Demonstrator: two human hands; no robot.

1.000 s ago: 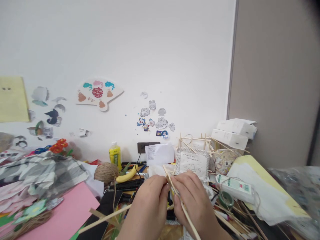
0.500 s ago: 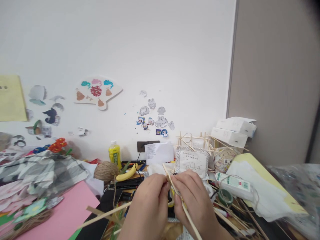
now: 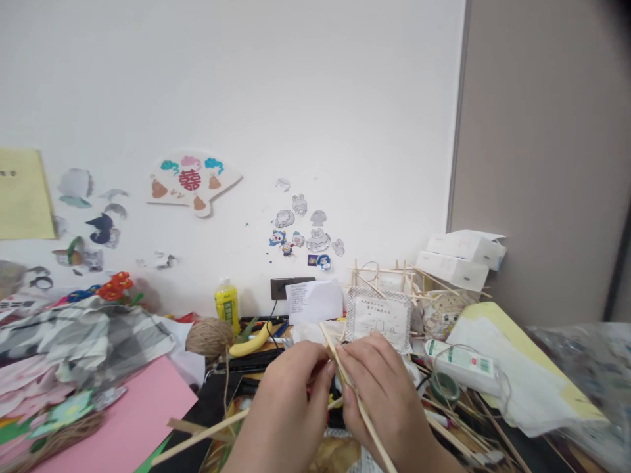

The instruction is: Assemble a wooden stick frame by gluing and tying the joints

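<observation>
My left hand [image 3: 288,410] and my right hand [image 3: 382,397] meet low in the middle of the view, fingers pinched together. Between them they hold thin wooden sticks [image 3: 355,401]. One stick runs from behind my fingertips down to the right across my right hand. Another long stick [image 3: 202,437] reaches out to the lower left below my left hand. What joins the sticks at my fingertips is hidden.
A cluttered desk: pink paper [image 3: 123,427] at the left, a ball of twine [image 3: 210,338], a yellow glue bottle [image 3: 227,305], a stick frame with a printed sheet [image 3: 379,318], white boxes [image 3: 463,259], a green tape roll [image 3: 446,387] and loose sticks [image 3: 473,427] at the right.
Both hands stay pinched on the sticks with only small finger shifts. The long stick at the lower left has dipped slightly.
</observation>
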